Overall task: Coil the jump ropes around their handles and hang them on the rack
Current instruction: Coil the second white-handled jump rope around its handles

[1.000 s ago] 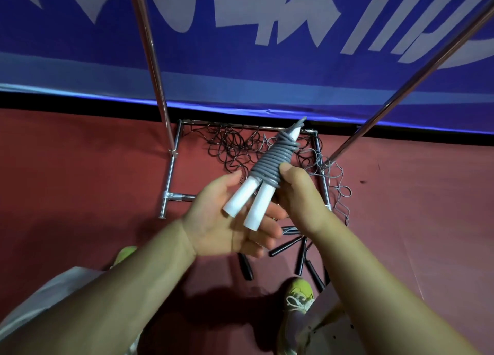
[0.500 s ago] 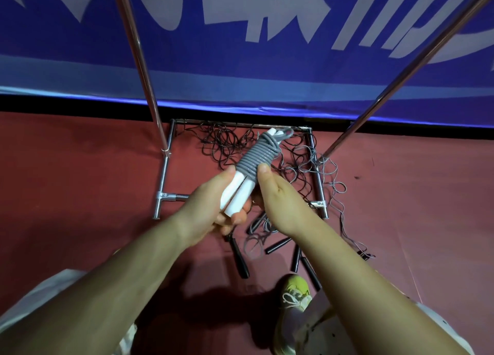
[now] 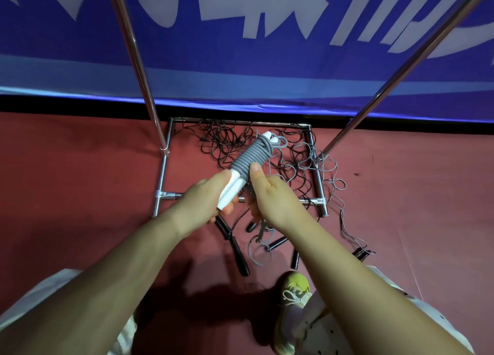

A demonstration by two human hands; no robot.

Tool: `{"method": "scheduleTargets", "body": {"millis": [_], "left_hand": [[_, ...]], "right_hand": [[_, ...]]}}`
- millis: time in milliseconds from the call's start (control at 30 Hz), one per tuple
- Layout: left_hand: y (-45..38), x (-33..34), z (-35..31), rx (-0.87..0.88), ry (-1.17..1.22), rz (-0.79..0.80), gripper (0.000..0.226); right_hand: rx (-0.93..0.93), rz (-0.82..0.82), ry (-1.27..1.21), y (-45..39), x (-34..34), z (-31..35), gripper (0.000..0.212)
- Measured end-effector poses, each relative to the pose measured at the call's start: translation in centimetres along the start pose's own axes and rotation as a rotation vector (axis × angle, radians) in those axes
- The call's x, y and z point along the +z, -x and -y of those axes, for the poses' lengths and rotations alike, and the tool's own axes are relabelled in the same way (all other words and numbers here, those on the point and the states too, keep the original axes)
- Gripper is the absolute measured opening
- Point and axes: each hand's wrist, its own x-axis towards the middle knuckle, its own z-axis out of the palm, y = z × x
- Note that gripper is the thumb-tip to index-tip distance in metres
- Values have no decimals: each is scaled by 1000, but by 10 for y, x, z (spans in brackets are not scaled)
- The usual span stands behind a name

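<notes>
A grey jump rope (image 3: pixel 251 156) is coiled tightly round its two white handles (image 3: pixel 231 191), tilted up and to the right over the rack's base. My left hand (image 3: pixel 205 202) grips the lower ends of the white handles. My right hand (image 3: pixel 270 194) holds the coil from the right, thumb pressed on the grey turns. A short loop of rope end sticks out at the top of the bundle. The metal rack (image 3: pixel 310 146) stands in front of me, its two slanted poles rising left and right.
Loose black and grey ropes (image 3: pixel 230 140) lie tangled inside the rack's floor frame. Several black handles (image 3: pixel 235 250) lie on the red floor near my yellow-green shoe (image 3: pixel 294 296). A blue banner (image 3: pixel 240 47) hangs behind the rack.
My left hand has closed round the white handles, which it cradled in an open palm a second ago. The bundle has shifted slightly lower and left; the rope end now forms a loop at the top.
</notes>
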Motion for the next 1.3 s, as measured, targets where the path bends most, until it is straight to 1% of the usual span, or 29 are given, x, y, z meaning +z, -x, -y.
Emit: {"method": "scheduleTargets", "body": {"millis": [67,100,200,300,333,467,567,600,633,667,700,733,767,800,867,933,967,1033,1100,1200,1267,1300], "left_hand": [[-2,-4,3,57,-148,-35,57],[-2,-6,5,77,-196,-41,55],[-2,-11,6,94,-194,9,37],[-2,-13,7,88,-184,72,36],[-2,-13,9,92,-188,90,38],[2,-14,12,109,-220,178,68],[8,-16,6,166,-212,210,83],[10,-15,2,170,-117,222,84],[10,-11,0,128,44,227,78],[12,-11,1,52,241,291,69],[12,-11,3,-41,437,394,66],[11,-9,6,-104,598,583,74],[12,-4,6,-145,755,733,81],[13,1,13,-136,867,810,83],[10,4,20,-115,939,931,72],[11,9,11,-164,896,982,58],[11,11,6,-203,870,954,57],[12,11,-2,-273,800,739,65],[11,10,-5,-309,786,588,67],[7,10,-6,-251,687,470,63],[5,6,-3,-186,553,358,62],[3,5,-1,-137,451,287,63]], "right_hand": [[43,55,-116,-1,0,-1,70],[60,90,-178,-2,1,-2,68],[50,179,-311,0,1,-4,59],[-16,193,-286,2,-5,-2,48],[-49,195,-267,2,-7,-2,45],[-154,180,-197,2,-5,-3,41],[-171,165,-250,3,-6,0,39],[-168,151,-300,4,-7,2,38],[-172,145,-373,7,-9,4,37],[-188,157,-454,9,-10,6,37],[-211,183,-523,12,-10,9,40],[-246,218,-555,14,-9,10,46],[-287,247,-552,15,-7,8,54],[-303,256,-539,14,-5,6,61],[-302,224,-466,12,-6,3,68],[-342,127,-346,10,-9,1,60],[-369,81,-261,10,-12,1,58],[-381,17,-74,10,-16,1,62],[-342,1,52,8,-17,-1,59],[-285,14,130,9,-19,-2,50],[-254,33,150,8,-19,-3,49],[-236,47,167,8,-19,-4,48]]}}
